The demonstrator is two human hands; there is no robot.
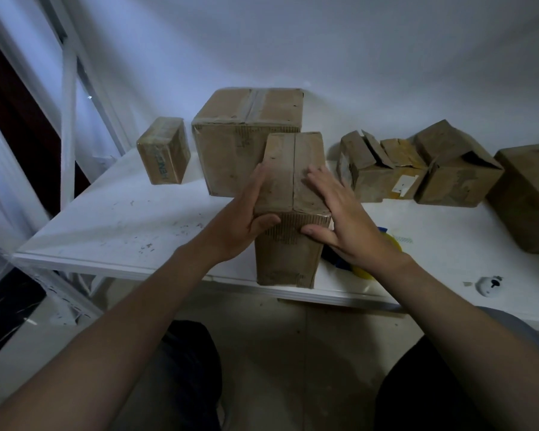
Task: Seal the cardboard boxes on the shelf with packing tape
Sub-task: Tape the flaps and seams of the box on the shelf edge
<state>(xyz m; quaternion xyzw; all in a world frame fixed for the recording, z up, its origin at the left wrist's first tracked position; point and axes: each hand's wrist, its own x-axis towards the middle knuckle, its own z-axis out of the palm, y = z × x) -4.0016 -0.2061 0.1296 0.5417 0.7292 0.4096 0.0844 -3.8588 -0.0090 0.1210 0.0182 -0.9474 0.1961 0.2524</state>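
A narrow box [288,250] stands at the front edge of the white shelf [122,225], its flaps closed. The left hand [243,219] grips its upper left side. The right hand [349,219] presses flat on top, fingers straight. Behind it stands a big closed box [231,150]. To the right, two boxes [364,172] [458,178] have raised flaps, contents hidden. A blue-and-yellow tape dispenser [361,270] lies partly hidden under the right wrist.

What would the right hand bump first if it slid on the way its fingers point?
Probably the big box behind the tall box that the right hand rests on; the gap between them is hard to judge.
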